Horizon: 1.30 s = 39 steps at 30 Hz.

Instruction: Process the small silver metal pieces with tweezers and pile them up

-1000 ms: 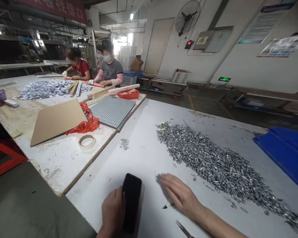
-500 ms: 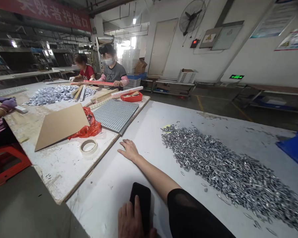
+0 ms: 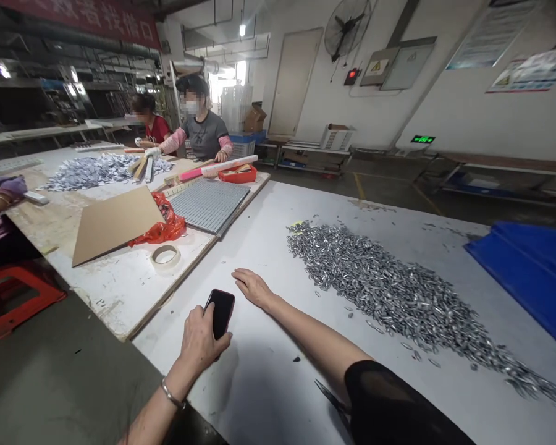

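A left hand (image 3: 199, 343) grips a phone (image 3: 220, 312) near the table (image 3: 269, 395) edge, where a slip could drop it; the right hand (image 3: 256, 288) lies flat, fingers spread, holding nothing, beside metal parts (image 3: 389, 290).

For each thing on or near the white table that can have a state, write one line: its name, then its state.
Left hand: gripping the phone.
Phone: dark screen, lying on the white table.
Right hand: open, palm down on the table.
Metal pieces: heaped loose.
Tape roll: lying flat.
Cardboard sheet: tilted up.
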Tool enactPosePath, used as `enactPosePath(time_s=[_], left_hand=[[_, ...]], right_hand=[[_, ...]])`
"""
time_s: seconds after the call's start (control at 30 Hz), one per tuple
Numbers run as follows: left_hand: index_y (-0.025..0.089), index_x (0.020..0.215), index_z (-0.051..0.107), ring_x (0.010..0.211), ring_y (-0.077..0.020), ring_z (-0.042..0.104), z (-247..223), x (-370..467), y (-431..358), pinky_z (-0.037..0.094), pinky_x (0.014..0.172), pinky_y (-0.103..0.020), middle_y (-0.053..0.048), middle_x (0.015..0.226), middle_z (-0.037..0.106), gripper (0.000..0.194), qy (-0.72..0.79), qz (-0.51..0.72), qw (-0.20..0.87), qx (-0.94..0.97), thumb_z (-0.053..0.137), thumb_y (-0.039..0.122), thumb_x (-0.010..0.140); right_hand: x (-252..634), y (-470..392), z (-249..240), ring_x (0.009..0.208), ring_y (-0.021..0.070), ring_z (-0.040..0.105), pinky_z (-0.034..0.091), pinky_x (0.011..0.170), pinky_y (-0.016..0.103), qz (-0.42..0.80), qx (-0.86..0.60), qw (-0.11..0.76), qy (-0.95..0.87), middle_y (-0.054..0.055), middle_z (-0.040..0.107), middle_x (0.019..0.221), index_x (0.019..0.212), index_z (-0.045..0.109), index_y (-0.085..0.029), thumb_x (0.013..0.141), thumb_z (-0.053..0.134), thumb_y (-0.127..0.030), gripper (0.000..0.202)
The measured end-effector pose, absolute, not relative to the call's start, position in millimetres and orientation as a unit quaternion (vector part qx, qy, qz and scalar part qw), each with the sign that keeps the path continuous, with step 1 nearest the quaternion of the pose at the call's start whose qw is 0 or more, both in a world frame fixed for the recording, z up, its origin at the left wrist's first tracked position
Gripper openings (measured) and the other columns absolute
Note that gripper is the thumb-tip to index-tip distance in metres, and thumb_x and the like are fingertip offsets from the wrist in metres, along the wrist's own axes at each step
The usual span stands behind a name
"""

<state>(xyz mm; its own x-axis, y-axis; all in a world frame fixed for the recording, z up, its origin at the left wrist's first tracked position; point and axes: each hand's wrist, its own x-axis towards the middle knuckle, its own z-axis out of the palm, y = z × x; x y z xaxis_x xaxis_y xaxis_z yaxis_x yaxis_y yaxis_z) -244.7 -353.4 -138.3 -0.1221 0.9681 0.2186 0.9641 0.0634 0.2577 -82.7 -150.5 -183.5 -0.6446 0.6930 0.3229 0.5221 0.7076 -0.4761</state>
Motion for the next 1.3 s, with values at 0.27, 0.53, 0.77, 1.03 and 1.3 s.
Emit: enactPosePath(time_s=[0.27, 0.53, 0.77, 1.03, 1.3], left_hand=[[0.01, 0.137, 0.055, 0.104, -0.032, 0.056, -140.8, -272.5, -339.0, 0.047, 0.095, -0.045, -0.011, 0.104, 0.054, 0.071, 0.724, 0.204, 0.03, 0.658, 0.07, 0.043, 0.076], [0.011, 0.13, 0.06, 0.099, -0.0301, 0.059, -128.6, -299.4, -289.4, 0.049, 0.092, -0.045, -0.01, 0.1, 0.055, 0.063, 0.699, 0.199, 0.009, 0.687, 0.07, 0.044, 0.077], [0.007, 0.133, 0.056, 0.106, -0.0329, 0.058, -104.0, -293.7, -260.6, 0.044, 0.097, -0.048, -0.013, 0.107, 0.058, 0.069, 0.682, 0.15, -0.026, 0.716, 0.072, 0.047, 0.08], [0.016, 0.117, 0.063, 0.104, -0.0199, 0.061, -114.8, -225.4, -319.0, 0.047, 0.095, -0.033, -0.008, 0.106, 0.067, 0.027, 0.673, 0.156, -0.025, 0.723, 0.04, 0.023, 0.103], [0.008, 0.101, 0.066, 0.094, -0.0274, 0.067, -141.3, -184.3, -317.3, 0.049, 0.078, -0.037, -0.018, 0.097, 0.069, 0.028, 0.757, 0.086, -0.001, 0.648, 0.044, -0.003, 0.088]], right_hand=[[-138.2, -128.7, -166.4, 0.145, 0.0329, 0.042, 0.03, 0.12, 0.06, 0.143, -0.33, 0.196, -0.912, 0.016, 0.046, 0.156, 0.147, 0.053, -0.017, 0.098, 0.049, -0.027, 0.05], [-79.4, -165.2, -184.1, 0.135, 0.0243, 0.054, 0.041, 0.117, 0.046, 0.136, -0.306, 0.234, -0.913, 0.015, 0.063, 0.141, 0.135, 0.064, -0.016, 0.098, 0.043, -0.017, 0.042], [-40.5, -255.8, -185.8, 0.132, 0.0242, 0.057, 0.044, 0.115, 0.047, 0.155, -0.279, 0.259, -0.912, 0.014, 0.064, 0.139, 0.135, 0.064, -0.017, 0.1, 0.043, -0.018, 0.041], [6.6, -304.6, -173.4, 0.146, 0.0285, 0.041, 0.03, 0.123, 0.055, 0.099, -0.363, 0.246, -0.893, 0.015, 0.048, 0.155, 0.146, 0.054, -0.017, 0.104, 0.039, -0.035, 0.048], [54.7, -279.7, -210.6, 0.146, 0.0328, 0.04, 0.034, 0.121, 0.053, 0.041, -0.434, 0.159, -0.886, 0.018, 0.044, 0.157, 0.147, 0.053, -0.013, 0.1, 0.04, -0.05, 0.062]])
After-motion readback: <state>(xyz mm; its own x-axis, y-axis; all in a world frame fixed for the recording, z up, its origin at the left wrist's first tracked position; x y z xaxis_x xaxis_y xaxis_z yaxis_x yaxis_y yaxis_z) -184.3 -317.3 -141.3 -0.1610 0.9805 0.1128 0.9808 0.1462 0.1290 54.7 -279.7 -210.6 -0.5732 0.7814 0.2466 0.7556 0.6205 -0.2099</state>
